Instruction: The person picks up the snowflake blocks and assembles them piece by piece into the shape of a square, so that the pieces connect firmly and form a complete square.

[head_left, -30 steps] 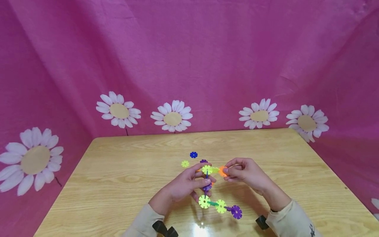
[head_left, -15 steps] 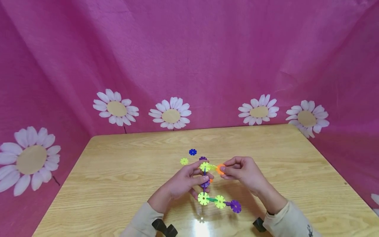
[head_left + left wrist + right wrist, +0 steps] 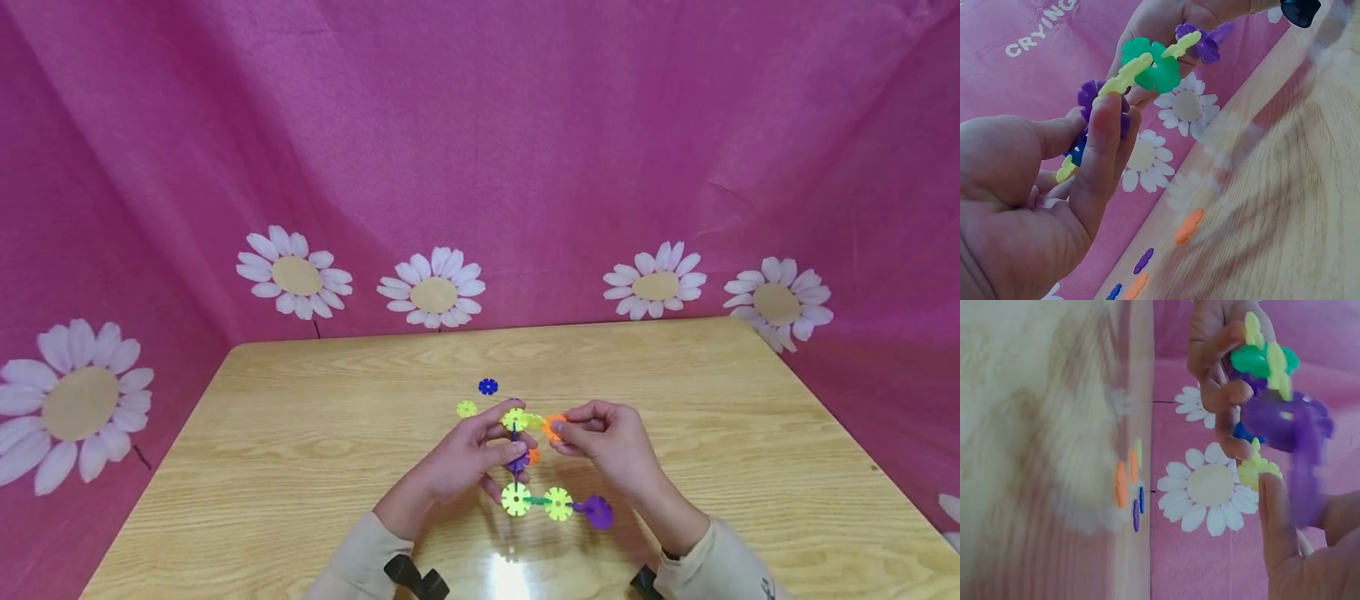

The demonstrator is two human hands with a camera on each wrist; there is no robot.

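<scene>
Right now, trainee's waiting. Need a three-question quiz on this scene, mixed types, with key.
1. Multiple choice. In the head view, which disc do the fingers of the right hand pinch?
a) blue
b) orange
c) green

2. True or false: the loose blue disc lies on the table, apart from both hands.

3. One word: in the head view, what colour is the end disc of the lower row of the chain that the left hand holds?

Key:
1. b, the orange disc.
2. True.
3. Purple.
</scene>
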